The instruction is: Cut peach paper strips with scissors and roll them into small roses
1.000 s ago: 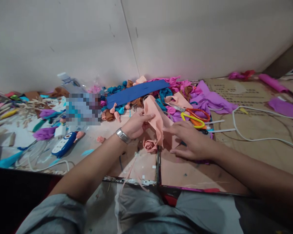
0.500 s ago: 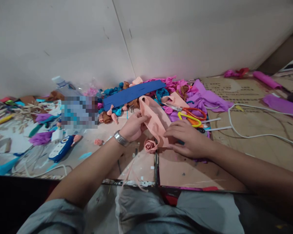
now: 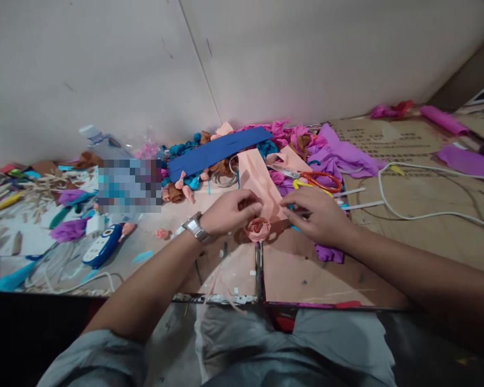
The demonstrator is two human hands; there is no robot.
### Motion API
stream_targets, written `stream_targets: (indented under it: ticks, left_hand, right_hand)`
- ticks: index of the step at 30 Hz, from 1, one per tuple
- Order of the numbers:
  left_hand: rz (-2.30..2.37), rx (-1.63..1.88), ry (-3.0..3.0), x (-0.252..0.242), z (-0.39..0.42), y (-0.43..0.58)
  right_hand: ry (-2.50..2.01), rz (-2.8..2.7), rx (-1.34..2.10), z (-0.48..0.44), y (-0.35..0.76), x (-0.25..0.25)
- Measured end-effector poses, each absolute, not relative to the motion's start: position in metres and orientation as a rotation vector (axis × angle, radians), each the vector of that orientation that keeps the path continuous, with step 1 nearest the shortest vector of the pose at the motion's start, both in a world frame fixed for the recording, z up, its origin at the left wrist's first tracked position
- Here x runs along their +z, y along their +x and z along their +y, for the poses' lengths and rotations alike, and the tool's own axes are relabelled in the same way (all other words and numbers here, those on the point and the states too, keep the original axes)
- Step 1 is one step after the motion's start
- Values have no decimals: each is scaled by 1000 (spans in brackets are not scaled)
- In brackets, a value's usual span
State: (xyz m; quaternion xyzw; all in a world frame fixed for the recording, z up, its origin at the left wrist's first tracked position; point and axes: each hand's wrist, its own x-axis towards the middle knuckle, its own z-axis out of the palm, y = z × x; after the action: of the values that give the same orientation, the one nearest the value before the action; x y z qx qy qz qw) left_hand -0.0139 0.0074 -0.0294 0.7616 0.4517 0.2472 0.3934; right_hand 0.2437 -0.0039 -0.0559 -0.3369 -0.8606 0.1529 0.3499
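A peach crepe paper strip (image 3: 257,173) stretches away from me over the table, its near end running between my two hands. A rolled peach paper rose (image 3: 258,229) is joined to this end and lies just below my fingertips. My left hand (image 3: 232,212), with a metal watch (image 3: 196,227) on its wrist, is closed, thumb and fingers pinching at the strip's left edge above the rose. On the right side, my right hand (image 3: 317,215) pinches the strip's other edge between thumb and fingers. The exact grip of both is partly hidden.
Scissors (image 3: 320,181) with orange and yellow handles lie beyond my right hand. A blue paper strip (image 3: 221,153) rests on heaped crepe scraps (image 3: 290,134). At left is a blue-and-white device (image 3: 102,246). A white cable (image 3: 427,216) loops over cardboard (image 3: 411,153) at right.
The strip, folded and raised between my hands before, now lies flatter. My left hand has moved closer to the rose and my right hand slightly up; the rose has shifted a little up and right.
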Motion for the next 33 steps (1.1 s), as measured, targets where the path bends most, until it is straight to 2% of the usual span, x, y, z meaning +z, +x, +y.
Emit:
stream_targets:
  ticks: [3, 6, 12, 21, 27, 30, 33]
  left_hand:
    - [1020, 287, 2202, -24, 1, -12]
    - [917, 178, 2366, -20, -2, -8]
    - [766, 246, 2471, -20, 1, -8]
    - [782, 305, 2460, -22, 4, -10]
    - [686, 348, 2476, -30, 1, -7]
    - [641, 379, 2469, -33, 0, -5]
    - [606, 364, 2419, -34, -1, -2]
  right_hand:
    - [-891, -2226, 402, -2, 243, -57]
    - [-880, -2199, 383, -1, 242, -59]
    - [-912, -2163, 386, 1, 243, -63]
    - [-923, -2132, 369, 1, 244, -62]
    - [-667, -2190, 271, -6, 242, -55]
    - [-488, -2333, 308, -10, 240, -55]
    - [-491, -2374, 394, -11, 239, -55]
